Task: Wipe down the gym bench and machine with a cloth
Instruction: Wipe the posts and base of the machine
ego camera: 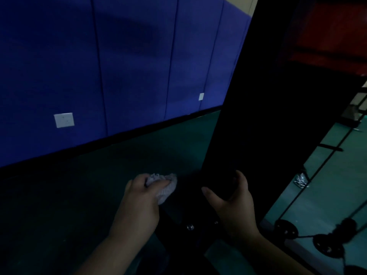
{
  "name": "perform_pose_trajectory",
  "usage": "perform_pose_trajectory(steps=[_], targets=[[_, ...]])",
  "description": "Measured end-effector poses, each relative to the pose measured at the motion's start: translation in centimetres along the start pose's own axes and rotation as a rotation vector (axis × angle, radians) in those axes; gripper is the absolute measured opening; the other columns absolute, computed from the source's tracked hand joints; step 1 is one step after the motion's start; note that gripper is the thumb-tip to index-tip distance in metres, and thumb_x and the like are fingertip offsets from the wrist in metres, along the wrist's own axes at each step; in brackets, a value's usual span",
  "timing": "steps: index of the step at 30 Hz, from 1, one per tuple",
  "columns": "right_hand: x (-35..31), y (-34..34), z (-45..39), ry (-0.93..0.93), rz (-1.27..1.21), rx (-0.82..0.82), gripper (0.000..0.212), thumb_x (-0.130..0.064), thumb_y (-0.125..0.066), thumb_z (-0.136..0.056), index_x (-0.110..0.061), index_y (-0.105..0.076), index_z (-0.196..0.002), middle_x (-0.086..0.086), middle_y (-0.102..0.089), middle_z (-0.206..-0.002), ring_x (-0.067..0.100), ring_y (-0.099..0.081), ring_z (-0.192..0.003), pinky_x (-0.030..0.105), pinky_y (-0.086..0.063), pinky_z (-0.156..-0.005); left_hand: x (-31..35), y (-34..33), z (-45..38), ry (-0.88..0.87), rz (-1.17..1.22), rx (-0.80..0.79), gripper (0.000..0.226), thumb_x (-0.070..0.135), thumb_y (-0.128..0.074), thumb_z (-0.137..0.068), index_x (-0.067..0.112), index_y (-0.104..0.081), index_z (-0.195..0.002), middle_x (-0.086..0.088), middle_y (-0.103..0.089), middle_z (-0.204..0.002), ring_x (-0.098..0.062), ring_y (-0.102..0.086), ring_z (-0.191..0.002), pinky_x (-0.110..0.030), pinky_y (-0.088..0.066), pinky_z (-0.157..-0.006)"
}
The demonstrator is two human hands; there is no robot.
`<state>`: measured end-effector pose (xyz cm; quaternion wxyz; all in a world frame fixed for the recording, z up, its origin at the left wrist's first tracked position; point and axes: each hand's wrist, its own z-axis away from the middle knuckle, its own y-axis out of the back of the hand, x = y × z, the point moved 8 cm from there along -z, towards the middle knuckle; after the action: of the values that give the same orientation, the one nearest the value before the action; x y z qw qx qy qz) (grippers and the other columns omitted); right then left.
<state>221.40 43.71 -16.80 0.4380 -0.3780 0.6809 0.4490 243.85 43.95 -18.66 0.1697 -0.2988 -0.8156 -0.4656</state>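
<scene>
**Spotter:** Most of what you are facing is the blue padded wall point(129, 62), running across the top and left, with the dark green floor point(99, 175) lying below it. You are looking down in dim light.

**Operator's mate:** Next in size, the black machine upright point(268, 116) is rising at a slant from the lower middle to the top right. It is reading as almost pure black, so you are getting no surface detail from it.

**Spotter:** Your right hand point(232, 203) is wrapping round the lower end of that upright, thumb on the near left side and fingers curling over the far edge. It is clamped on the frame.

**Mate:** Your left hand point(141, 197) is sitting just left of the upright, bunching the pale cloth point(164, 185). The fingers are curling over it, and the cloth is bulging out past the fingertips toward the upright's foot.

**Spotter:** Whether the cloth is touching the black base there, you cannot tell; the dark is swallowing it.

**Mate:** Smaller things: black cables point(317, 165) are crossing the floor on the right, down to round black pulleys point(286, 229). Two white wall plates point(64, 120) are showing on the padding, and a bolt point(190, 227) is glinting between your wrists.
</scene>
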Motion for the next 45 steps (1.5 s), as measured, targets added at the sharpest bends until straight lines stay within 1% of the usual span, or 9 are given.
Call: perform_pose_trajectory(steps=[4, 10, 15, 19, 25, 33, 38, 42, 45], targets=[[-0.4, 0.2, 0.1, -0.093, 0.035, -0.034, 0.073, -0.030, -0.086, -0.064, -0.042, -0.040, -0.119, -0.018, -0.060, -0.111, 0.002, -0.059, -0.103, 0.031, -0.054, -0.089, 2.0, 2.7, -1.8, 0.107, 0.123, -0.010, 0.050, 0.003, -0.047, -0.087, 0.035, -0.062, -0.122, 0.004, -0.051, -0.119, -0.019, -0.046, -0.109, -0.030, -0.044, -0.091], [-2.6, 1.0, -0.8, -0.214, 0.212, -0.133, 0.072, -0.035, -0.086, -0.064, -0.035, -0.038, -0.119, -0.018, -0.054, -0.107, 0.009, -0.056, -0.108, 0.027, -0.052, -0.088, 5.2, 7.0, -3.4, 0.169, 0.126, -0.065, 0.050, -0.002, -0.062, -0.083, 0.030, -0.064, -0.122, 0.004, -0.047, -0.122, -0.015, -0.044, -0.116, -0.026, -0.041, -0.095], [-9.8, 3.5, -2.0, -0.140, 0.184, -0.009, 0.101, -0.056, -0.077, -0.060, -0.028, -0.027, -0.143, -0.010, -0.044, -0.137, 0.010, -0.045, -0.124, 0.035, -0.045, -0.102, 8.3, 10.9, -5.0, 0.193, 0.215, -0.100, 0.047, 0.001, -0.060, -0.086, 0.031, -0.064, -0.121, 0.008, -0.045, -0.118, -0.010, -0.047, -0.112, -0.019, -0.036, -0.094], [-14.9, 4.5, -2.8, -0.130, 0.107, 0.073, 0.084, -0.047, -0.071, -0.076, -0.029, -0.027, -0.145, -0.010, -0.044, -0.138, 0.010, -0.048, -0.122, 0.035, -0.048, -0.100, 10.8, 14.8, -6.5, 0.187, 0.174, -0.065, 0.045, -0.001, -0.065, -0.082, 0.027, -0.067, -0.118, 0.002, -0.052, -0.115, -0.009, -0.049, -0.102, -0.018, -0.037, -0.087], [-17.0, 4.3, -2.4, -0.256, 0.156, 0.058, 0.073, -0.047, -0.065, -0.083, -0.029, -0.030, -0.144, -0.003, -0.049, -0.138, 0.016, -0.051, -0.123, 0.042, -0.048, -0.100, 14.3, 18.8, -7.8, 0.204, 0.172, -0.140, 0.052, 0.003, -0.067, -0.080, 0.037, -0.064, -0.120, 0.004, -0.051, -0.116, -0.018, -0.051, -0.110, -0.038, -0.048, -0.095], [-24.3, 5.0, -1.9, -0.229, 0.151, 0.112, 0.072, -0.044, -0.061, -0.087, -0.027, -0.026, -0.147, -0.003, -0.038, -0.147, 0.016, -0.042, -0.132, 0.043, -0.043, -0.106, 16.8, 24.8, -10.5, 0.252, 0.246, -0.205, 0.047, 0.009, -0.058, -0.091, 0.039, -0.056, -0.126, 0.014, -0.037, -0.121, -0.010, -0.041, -0.121, -0.031, -0.041, -0.102], [-31.5, 6.9, -1.5, -0.126, 0.128, 0.184, 0.070, -0.053, -0.059, -0.080, -0.034, -0.033, -0.142, -0.007, -0.043, -0.140, 0.012, -0.047, -0.125, 0.042, -0.048, -0.099, 19.4, 28.7, -13.1, 0.154, 0.217, -0.221, 0.047, 0.007, -0.059, -0.090, 0.034, -0.056, -0.128, 0.014, -0.037, -0.123, -0.007, -0.041, -0.117, -0.021, -0.036, -0.095], [-36.9, 8.0, -1.4, -0.072, 0.054, 0.237, 0.055, -0.033, -0.065, -0.086, -0.031, -0.039, -0.135, -0.006, -0.047, -0.133, 0.003, -0.049, -0.116, 0.033, -0.051, -0.093, 22.5, 31.7, -16.2, 0.046, 0.203, -0.210, 0.048, 0.011, -0.060, -0.090, 0.038, -0.053, -0.129, 0.018, -0.036, -0.127, -0.005, -0.037, -0.122, -0.017, -0.035, -0.095], [-39.9, 7.7, -2.6, 0.032, 0.024, 0.250, 0.052, -0.032, -0.066, -0.086, -0.035, -0.040, -0.130, -0.006, -0.051, -0.128, 0.005, -0.051, -0.115, 0.033, -0.050, -0.094, 24.3, 32.5, -18.8, -0.076, 0.163, -0.192, 0.050, 0.011, -0.058, -0.090, 0.039, -0.051, -0.131, 0.019, -0.034, -0.123, -0.004, -0.036, -0.118, -0.010, -0.033, -0.088]])
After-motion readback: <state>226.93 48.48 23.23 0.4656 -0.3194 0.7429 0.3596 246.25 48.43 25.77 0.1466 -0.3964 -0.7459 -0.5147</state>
